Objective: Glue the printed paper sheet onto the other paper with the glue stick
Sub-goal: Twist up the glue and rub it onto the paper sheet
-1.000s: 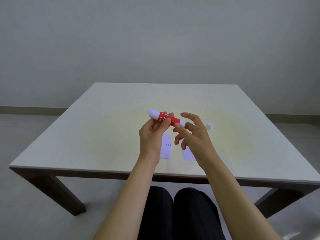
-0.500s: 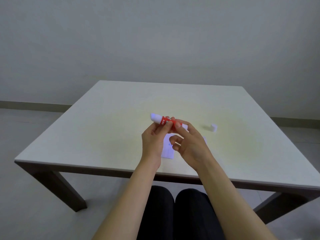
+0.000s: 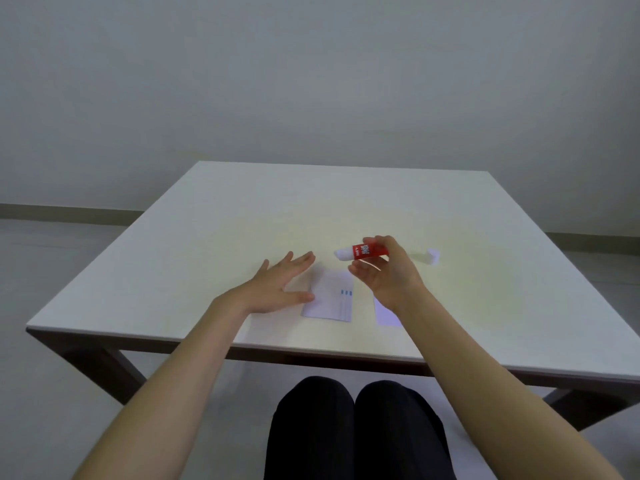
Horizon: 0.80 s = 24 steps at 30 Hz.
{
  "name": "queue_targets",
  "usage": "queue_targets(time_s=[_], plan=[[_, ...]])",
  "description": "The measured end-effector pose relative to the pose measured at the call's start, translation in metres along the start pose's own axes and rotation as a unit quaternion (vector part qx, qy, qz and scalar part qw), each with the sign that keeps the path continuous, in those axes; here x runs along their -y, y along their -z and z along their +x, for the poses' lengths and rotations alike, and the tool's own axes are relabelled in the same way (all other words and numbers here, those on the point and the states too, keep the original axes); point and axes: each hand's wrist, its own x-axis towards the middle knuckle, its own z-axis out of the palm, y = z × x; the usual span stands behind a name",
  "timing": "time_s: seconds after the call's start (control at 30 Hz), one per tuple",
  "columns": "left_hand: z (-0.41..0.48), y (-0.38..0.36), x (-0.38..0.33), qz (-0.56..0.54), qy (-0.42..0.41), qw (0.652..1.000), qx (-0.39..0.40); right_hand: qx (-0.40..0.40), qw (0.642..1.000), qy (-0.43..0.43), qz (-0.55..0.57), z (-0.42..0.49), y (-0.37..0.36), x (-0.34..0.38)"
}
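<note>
The right hand (image 3: 388,275) grips the red glue stick (image 3: 363,252) between thumb and fingers above the table (image 3: 207,237), its white tip pointing left; the left hand (image 3: 277,289) is open, fingers spread, thumb at the left edge of the printed sheet (image 3: 329,299); the other paper (image 3: 386,315) lies right of it, partly hidden by the right wrist; the cap (image 3: 433,255) sits farther right

1 head-worn wide-angle view looks forward and down, close over the table (image 3: 221,216).

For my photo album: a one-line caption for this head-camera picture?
Right hand holds uncapped red glue stick above printed paper sheet; left hand open.
</note>
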Motion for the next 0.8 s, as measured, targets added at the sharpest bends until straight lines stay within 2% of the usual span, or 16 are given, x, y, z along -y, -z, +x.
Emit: queue_targets(time_s=[0.1, 0.2, 0.3, 0.43, 0.67, 0.8], plan=[[0.005, -0.005, 0.002, 0.037, 0.004, 0.999, 0.03, 0.009, 0.995, 0.035, -0.093, 0.008, 0.001, -0.011], [0.007, -0.01, 0.005, 0.053, -0.001, 0.998, 0.018, -0.018, 0.971, 0.098, -0.216, 0.015, 0.001, -0.022], [0.008, -0.01, 0.005, 0.076, -0.002, 0.997, 0.016, -0.046, 0.93, 0.146, -0.334, 0.02, -0.005, -0.028], [0.008, -0.01, 0.005, 0.088, -0.002, 0.996, 0.024, -0.023, 0.854, 0.2, -0.48, 0.022, -0.014, -0.034], [0.008, -0.013, 0.008, 0.081, -0.012, 0.997, 0.01, 0.047, 0.773, 0.256, -0.579, 0.01, -0.019, -0.043], [0.008, -0.014, 0.008, 0.053, -0.01, 0.999, 0.007, 0.117, 0.776, 0.241, -0.571, -0.005, -0.016, -0.049]])
